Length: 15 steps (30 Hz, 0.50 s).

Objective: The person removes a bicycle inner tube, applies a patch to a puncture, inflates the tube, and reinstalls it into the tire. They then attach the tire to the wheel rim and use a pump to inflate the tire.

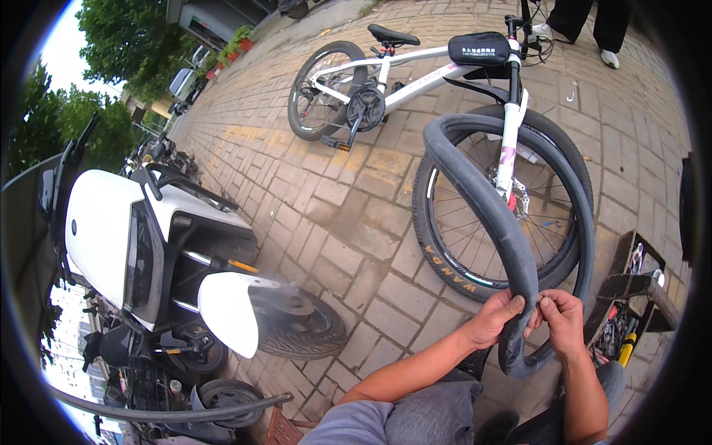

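Note:
A dark grey inflated inner tube (489, 208) hangs in a big loop before me, crossing in front of the front wheel (432, 230) of a white bicycle (419, 87). My left hand (495, 317) is closed on the lower part of the tube, thumb on top and fingers behind it. Just to its right, my right hand (561, 317) is closed in a pinch close against the tube's side. Whatever lies between its thumb and fingertips is too small to make out. The tube's lowest bend hangs below both hands, over my knees.
A wooden toolbox (605, 300) with tools stands at the right, beside my right forearm. On the left a white scooter (222, 311) is parked on the paving. Behind the bicycle's handlebars, at the far right, a person's legs (571, 18) are visible.

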Tool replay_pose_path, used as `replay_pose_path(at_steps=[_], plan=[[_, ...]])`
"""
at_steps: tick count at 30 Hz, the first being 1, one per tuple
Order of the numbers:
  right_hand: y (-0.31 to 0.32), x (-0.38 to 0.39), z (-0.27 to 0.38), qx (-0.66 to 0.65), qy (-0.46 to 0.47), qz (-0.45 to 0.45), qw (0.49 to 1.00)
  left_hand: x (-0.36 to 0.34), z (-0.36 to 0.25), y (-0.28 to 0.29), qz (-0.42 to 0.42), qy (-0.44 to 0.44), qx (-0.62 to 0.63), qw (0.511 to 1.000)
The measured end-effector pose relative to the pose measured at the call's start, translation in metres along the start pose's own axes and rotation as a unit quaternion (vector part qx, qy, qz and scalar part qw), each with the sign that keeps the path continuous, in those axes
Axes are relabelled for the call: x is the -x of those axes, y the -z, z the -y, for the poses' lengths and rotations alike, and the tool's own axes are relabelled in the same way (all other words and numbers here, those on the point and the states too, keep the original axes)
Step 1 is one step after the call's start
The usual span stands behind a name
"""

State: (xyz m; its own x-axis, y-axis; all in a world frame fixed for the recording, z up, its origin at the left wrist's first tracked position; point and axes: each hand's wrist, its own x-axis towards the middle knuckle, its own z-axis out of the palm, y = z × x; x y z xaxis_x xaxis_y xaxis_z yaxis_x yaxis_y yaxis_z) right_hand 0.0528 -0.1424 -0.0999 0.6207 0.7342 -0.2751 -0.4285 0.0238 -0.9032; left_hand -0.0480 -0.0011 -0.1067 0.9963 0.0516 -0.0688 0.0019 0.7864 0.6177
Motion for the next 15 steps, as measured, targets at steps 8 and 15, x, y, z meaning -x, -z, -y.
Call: replay_pose_path(at_steps=[8, 15], plan=[[-0.0046, -0.0011, 0.0037, -0.004, 0.000, 0.005, 1.000, -0.0012, -0.0028, -0.0007, 0.010, 0.007, -0.001, 1.000], [-0.0040, -0.0007, 0.0011, -0.006, 0.004, -0.008, 1.000, -0.0026, -0.0009, -0.0014, 0.008, 0.006, 0.013, 1.000]])
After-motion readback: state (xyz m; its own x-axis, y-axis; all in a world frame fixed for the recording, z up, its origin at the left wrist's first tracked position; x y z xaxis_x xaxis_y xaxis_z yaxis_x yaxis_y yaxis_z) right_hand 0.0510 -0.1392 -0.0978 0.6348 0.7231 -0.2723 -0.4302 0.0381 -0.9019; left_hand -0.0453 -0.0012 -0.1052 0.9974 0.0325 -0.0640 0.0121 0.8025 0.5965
